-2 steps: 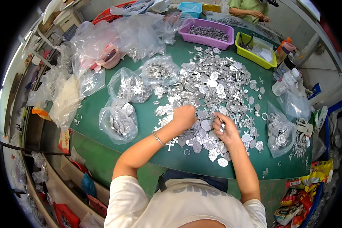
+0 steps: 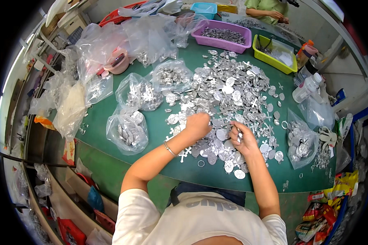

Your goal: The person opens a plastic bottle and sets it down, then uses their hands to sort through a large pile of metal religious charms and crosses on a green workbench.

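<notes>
A big heap of silver oval medals and small crosses (image 2: 221, 94) spreads over the green table. My left hand (image 2: 198, 125), with a bracelet at its wrist, lies over the near left part of the heap. Its fingers are curled downward, and whatever they pinch is hidden beneath the hand. Just to the right, my right hand (image 2: 243, 139) is turned partly palm up, its fingers curled around a few small silver medals (image 2: 240, 135). Thumb and forefinger point toward the left hand. Loose oval medals (image 2: 229, 165) lie below and between both hands.
Clear bags of medals (image 2: 129, 132) stand left of the heap; another bag (image 2: 301, 145) sits at the right. Beyond are a purple basin (image 2: 223, 43), a yellow-green tray (image 2: 276, 61) and a white bottle (image 2: 308, 87). A person in green (image 2: 270, 10) works across the table.
</notes>
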Available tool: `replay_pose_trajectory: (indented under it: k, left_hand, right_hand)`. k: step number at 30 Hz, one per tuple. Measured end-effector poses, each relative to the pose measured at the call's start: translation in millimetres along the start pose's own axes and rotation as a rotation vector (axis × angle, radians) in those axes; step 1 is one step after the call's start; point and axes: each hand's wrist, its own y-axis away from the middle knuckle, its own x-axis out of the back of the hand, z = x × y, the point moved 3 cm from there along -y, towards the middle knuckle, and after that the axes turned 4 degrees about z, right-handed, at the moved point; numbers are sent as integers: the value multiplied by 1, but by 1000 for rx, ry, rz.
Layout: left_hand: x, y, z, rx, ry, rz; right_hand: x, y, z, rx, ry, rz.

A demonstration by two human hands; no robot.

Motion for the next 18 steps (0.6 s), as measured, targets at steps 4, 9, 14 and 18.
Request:
replay_pose_trajectory:
  k: [4,9,14,18]
  left_hand:
    - [-3,8,-7,-112,190,91]
    - [-6,16,2,-67,85,121]
    - [-1,5,7,5,179,164]
    - [-22,24,8,721,1758,-370]
  right_hand:
    - [7,8,2,-22,-113,5]
    - [4,19,6,-23,-207,58]
    - [10,23,9,8,-263,32]
    - [-7,40,10,234,-86,107]
